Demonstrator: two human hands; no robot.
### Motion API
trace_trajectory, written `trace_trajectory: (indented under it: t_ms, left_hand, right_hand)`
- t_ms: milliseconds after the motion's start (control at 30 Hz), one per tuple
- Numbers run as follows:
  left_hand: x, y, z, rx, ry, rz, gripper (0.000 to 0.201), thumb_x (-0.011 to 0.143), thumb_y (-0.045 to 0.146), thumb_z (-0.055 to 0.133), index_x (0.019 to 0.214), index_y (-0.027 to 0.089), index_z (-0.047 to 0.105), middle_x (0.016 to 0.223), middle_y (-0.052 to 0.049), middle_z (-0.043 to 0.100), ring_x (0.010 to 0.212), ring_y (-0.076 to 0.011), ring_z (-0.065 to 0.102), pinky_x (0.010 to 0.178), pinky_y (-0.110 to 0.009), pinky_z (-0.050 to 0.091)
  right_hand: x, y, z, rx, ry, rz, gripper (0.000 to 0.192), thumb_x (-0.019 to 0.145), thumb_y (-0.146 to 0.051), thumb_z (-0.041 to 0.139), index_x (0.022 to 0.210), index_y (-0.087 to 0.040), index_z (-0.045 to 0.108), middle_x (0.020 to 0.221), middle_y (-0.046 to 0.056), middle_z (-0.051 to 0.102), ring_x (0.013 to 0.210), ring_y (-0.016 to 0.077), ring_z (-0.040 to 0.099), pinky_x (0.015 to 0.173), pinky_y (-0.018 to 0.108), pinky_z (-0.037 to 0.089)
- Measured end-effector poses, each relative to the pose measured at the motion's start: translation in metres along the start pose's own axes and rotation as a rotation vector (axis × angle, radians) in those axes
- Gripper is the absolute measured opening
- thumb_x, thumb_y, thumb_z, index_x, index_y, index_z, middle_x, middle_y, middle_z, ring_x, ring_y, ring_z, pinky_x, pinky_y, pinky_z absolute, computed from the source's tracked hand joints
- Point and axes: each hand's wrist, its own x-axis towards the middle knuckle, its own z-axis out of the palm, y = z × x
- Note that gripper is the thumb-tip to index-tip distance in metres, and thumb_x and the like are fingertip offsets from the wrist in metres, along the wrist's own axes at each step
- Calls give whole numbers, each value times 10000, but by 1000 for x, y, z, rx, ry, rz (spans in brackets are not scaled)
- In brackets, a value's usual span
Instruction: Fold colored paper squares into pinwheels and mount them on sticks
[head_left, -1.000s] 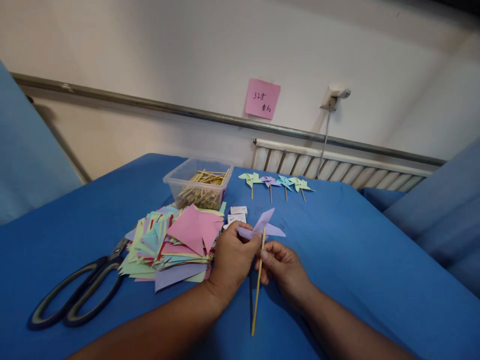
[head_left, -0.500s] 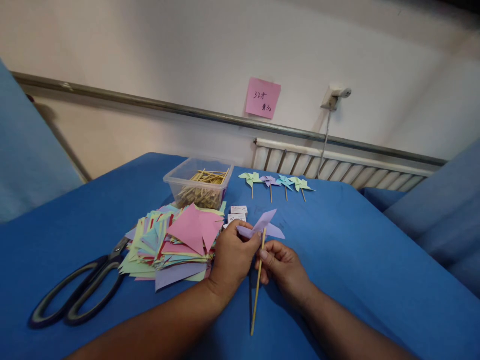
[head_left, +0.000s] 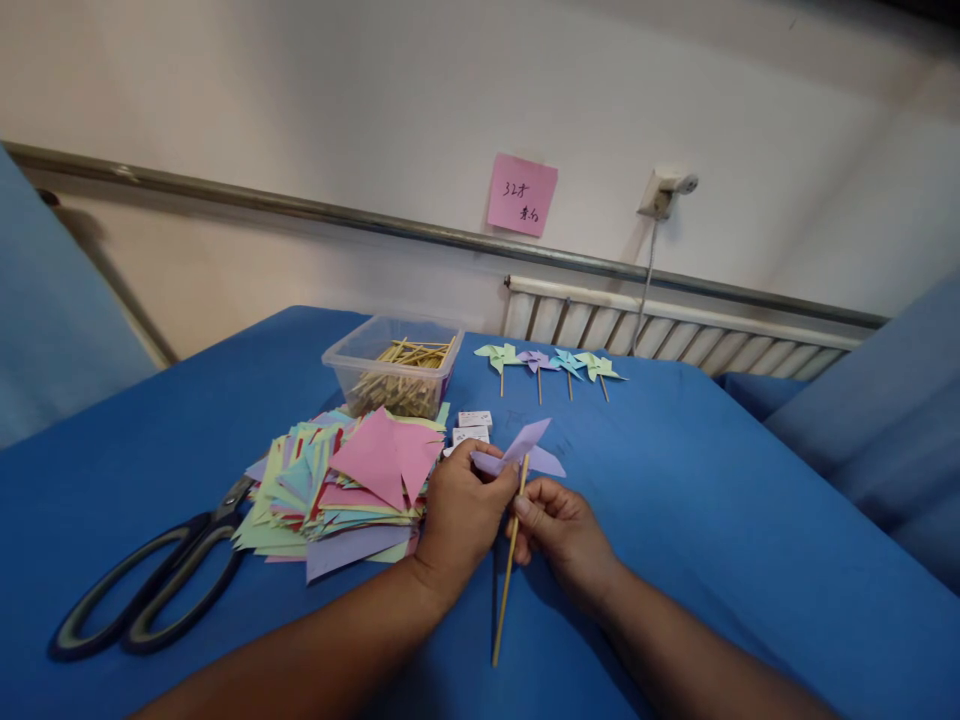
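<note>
Left hand (head_left: 459, 505): closed on the purple pinwheel (head_left: 521, 450).
Right hand (head_left: 562, 530): pinched shut on the stick (head_left: 507, 575).
Paper: light, soft, easily bent.
Stick: thin, stiff; best held near the top.

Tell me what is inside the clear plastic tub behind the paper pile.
The clear plastic tub holds a heap of thin wooden sticks, lying loosely crosswise. Its floor is covered by them, so anything beneath cannot be seen.

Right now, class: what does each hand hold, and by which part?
The left hand pinches the purple paper pinwheel at its centre; the right hand grips the wooden stick near its top.
</note>
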Motion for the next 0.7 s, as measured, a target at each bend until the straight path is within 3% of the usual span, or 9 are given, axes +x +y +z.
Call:
trace_trajectory:
  t_ms: [467,700]
  left_hand:
    - [1,1,0,38,-18,30,89,676,276,612,690,195,577,551,50,576,502,-116,542,486,-209,392]
    - [12,-10,4,-34,-4,0,119,658,285,622,729,195,589,599,41,592,551,-130,553,513,-219,400]
  right_hand:
    - [4,2,3,-7,27,-11,303,712,-409,693,663,-160,528,479,-27,615,362,78,536,387,169,410]
    - [17,5,2,-37,38,-26,320,708,-441,683,676,-158,536,480,-28,609,335,73,502,374,179,397]
